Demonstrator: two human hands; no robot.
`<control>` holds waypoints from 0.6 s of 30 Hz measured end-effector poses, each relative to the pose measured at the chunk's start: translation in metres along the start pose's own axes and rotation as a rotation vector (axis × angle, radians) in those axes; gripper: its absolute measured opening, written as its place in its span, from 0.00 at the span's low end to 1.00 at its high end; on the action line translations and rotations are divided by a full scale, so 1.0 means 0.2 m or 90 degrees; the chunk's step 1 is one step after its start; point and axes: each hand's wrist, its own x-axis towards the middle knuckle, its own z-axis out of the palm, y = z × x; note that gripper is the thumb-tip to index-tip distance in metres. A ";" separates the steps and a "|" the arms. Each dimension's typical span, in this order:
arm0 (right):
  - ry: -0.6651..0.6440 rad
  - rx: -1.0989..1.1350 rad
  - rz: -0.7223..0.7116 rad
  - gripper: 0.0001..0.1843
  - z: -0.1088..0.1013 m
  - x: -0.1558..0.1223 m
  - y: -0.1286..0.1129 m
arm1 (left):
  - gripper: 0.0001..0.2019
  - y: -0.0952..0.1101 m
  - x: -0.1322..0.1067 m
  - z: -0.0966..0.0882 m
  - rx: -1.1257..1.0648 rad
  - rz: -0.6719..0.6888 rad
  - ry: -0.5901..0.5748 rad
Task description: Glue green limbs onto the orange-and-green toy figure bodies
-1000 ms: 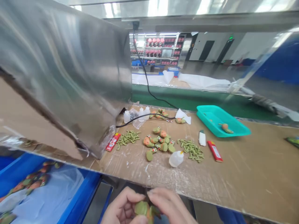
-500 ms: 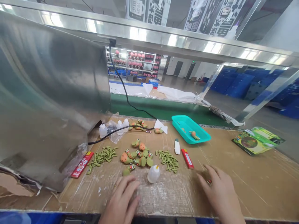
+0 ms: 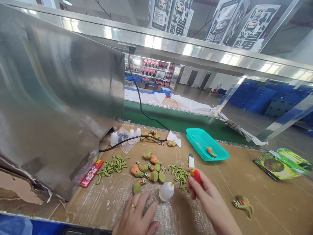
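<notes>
My right hand (image 3: 205, 195) is closed around a red lighter (image 3: 196, 175), lifted just off the cardboard beside a pile of small green pieces (image 3: 179, 174). My left hand (image 3: 138, 217) lies flat on the cardboard with fingers spread, a ring on one finger, holding nothing. Its fingertips are close to a small white squeeze bottle (image 3: 166, 191) and a green toy figure (image 3: 137, 186). A cluster of green and orange toy figures (image 3: 148, 168) lies just beyond. One assembled green figure (image 3: 242, 204) lies to the right of my right hand.
A large steel panel (image 3: 56, 107) walls off the left. A teal tray (image 3: 206, 148) holds one figure. Another green pile (image 3: 111, 164), a red pack (image 3: 91, 173), a white tube (image 3: 191, 160), small bottles (image 3: 113, 138), a black cable (image 3: 137, 94) and a green printed package (image 3: 281, 163) lie around.
My hands came up from below the table edge, where they held a figure. The right hand then picked up the red lighter, and a green figure now lies at the right.
</notes>
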 end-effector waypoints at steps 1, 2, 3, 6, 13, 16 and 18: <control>-0.020 0.034 -0.006 0.23 0.03 -0.05 -0.05 | 0.19 0.00 0.00 0.00 -0.002 -0.001 0.002; -0.032 0.061 -0.008 0.25 0.07 -0.10 -0.08 | 0.19 0.00 0.00 0.00 -0.006 0.000 0.004; -0.032 0.079 -0.004 0.27 0.10 -0.13 -0.11 | 0.19 0.01 0.00 0.00 -0.010 0.001 0.003; 0.002 0.103 0.015 0.28 0.16 -0.15 -0.16 | 0.19 0.01 0.01 -0.02 -0.023 -0.003 0.000; 0.024 0.074 0.002 0.25 0.17 -0.12 -0.20 | 0.19 0.05 0.00 -0.01 -0.049 -0.074 0.008; 0.030 0.063 0.001 0.24 0.17 -0.13 -0.22 | 0.18 0.08 0.00 0.01 -0.061 -0.116 0.016; 0.030 0.058 0.000 0.24 0.17 -0.13 -0.22 | 0.17 0.09 0.00 0.02 -0.072 -0.128 0.023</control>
